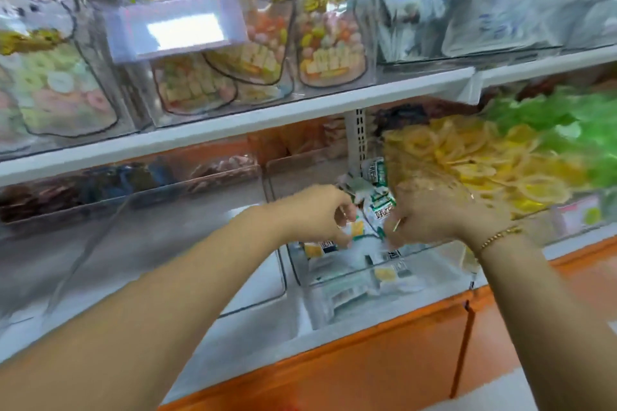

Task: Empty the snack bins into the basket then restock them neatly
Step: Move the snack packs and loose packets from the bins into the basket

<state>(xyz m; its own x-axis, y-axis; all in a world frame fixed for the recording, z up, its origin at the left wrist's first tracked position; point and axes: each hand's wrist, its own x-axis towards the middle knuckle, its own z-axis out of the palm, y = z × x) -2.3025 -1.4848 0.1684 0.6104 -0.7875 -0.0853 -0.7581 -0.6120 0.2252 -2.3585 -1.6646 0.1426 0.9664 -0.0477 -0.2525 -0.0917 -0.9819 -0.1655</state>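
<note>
Both my hands reach into a clear plastic snack bin [434, 264] on the lower shelf. The bin holds small white, green and yellow snack packets [380, 207]. My left hand [317, 213] has its fingers curled around some of these packets. My right hand [434, 213], with a gold bracelet at the wrist, pinches packets just to the right of the left one. More of the same packets [387, 274] lie flat at the bin's bottom. No basket is in view.
A clear bin [167, 243] to the left looks nearly bare. To the right are bins of yellow wrapped sweets [484, 163] and green ones [561, 117]. The upper shelf [267, 117] carries bagged candies. An orange cabinet front [367, 360] runs below.
</note>
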